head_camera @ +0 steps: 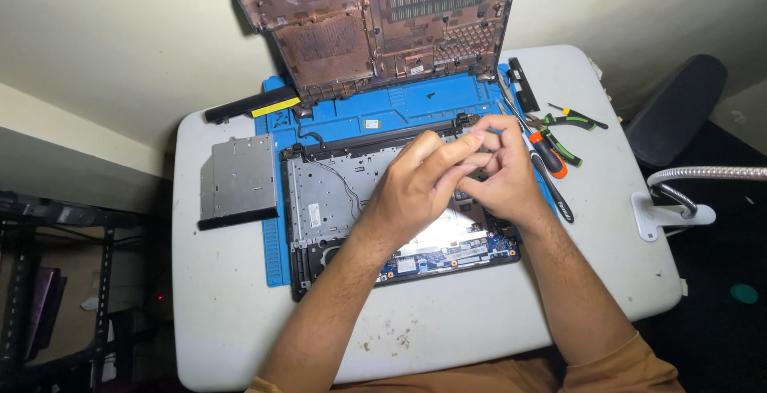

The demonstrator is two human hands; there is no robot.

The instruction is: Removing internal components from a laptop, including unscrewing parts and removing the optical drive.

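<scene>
A white table (pixel 240 313) filled most of the view, its surface scuffed and speckled near the front edge. On it lay a blue work mat (pixel 399 109), and against the wall at the mat's far edge leaned the laptop's removed bottom cover (pixel 367 21), dark and ribbed on its inner face. In the middle of the mat sat the opened laptop chassis (pixel 327 193), its metal shielding plate and a strip of blue circuit board exposed, a thin cable running across the plate.

Both hands met over the upper right part of the chassis. The left hand (pixel 411 189) came in from below with its fingers curled and pressed against the right hand (pixel 499 173), whose fingertips were drawn together as if pinching something small; what lay between them could not be made out.

To the left of the chassis, partly off the mat, rested a grey optical drive (pixel 238 181). Beyond it, near the wall, lay a long black battery bar (pixel 248 107) with a yellow label. Just right of the hands sat an orange-handled screwdriver (pixel 548 156), a black-handled tool (pixel 557 195) and green-handled pliers (pixel 569 121), with a small black strip (pixel 523 84) farther back. A lamp base (pixel 667 213) with a flexible metal neck was clamped at the table's right edge.
</scene>
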